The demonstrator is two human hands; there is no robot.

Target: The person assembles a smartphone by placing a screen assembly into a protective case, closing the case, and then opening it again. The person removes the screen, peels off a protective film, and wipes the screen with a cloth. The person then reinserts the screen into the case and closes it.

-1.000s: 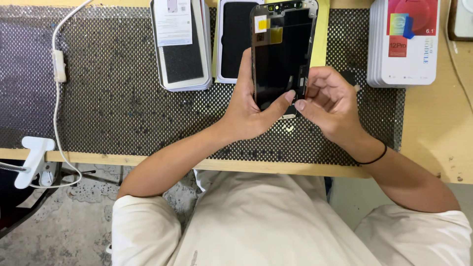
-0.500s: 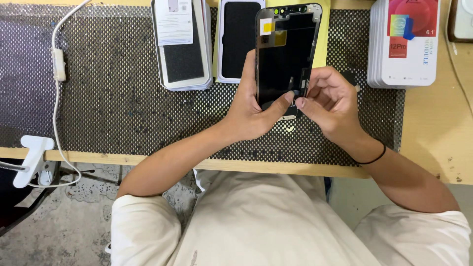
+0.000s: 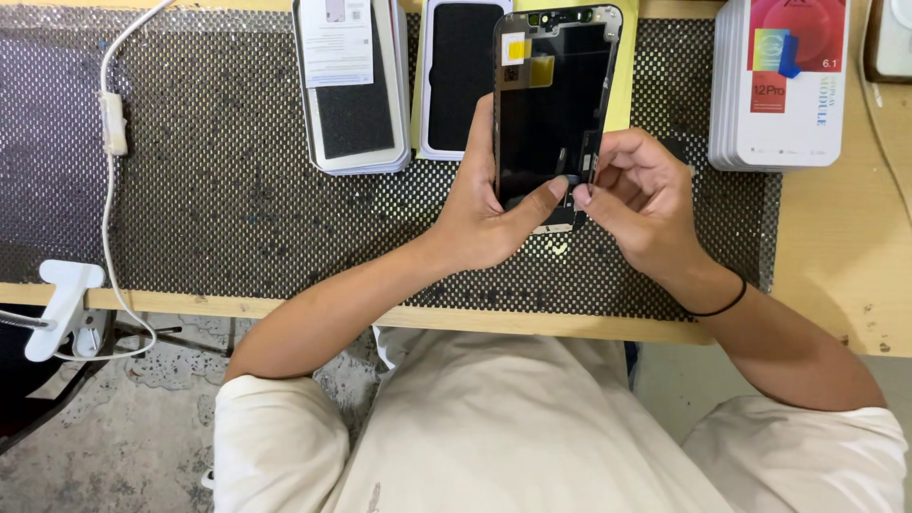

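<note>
A black phone screen panel (image 3: 551,100) with a small yellow sticker near its top is held upright over the dotted black mat (image 3: 218,190). My left hand (image 3: 484,214) grips its lower left edge, thumb pressed across the lower face. My right hand (image 3: 641,204) pinches a small black flex strip at the panel's lower right edge with fingertips.
Behind lie a white tray holding a black pad (image 3: 353,95), a second white tray with a black panel (image 3: 458,76) and a stack of white boxes (image 3: 784,81) at right. A white cable (image 3: 112,133) runs down the left to a white clamp (image 3: 59,304). The wooden table edge (image 3: 836,275) shows at right.
The panel has dropped slightly lower and my right fingertips have closed in on the flex strip at its lower right edge. My left hand's grip is unchanged.
</note>
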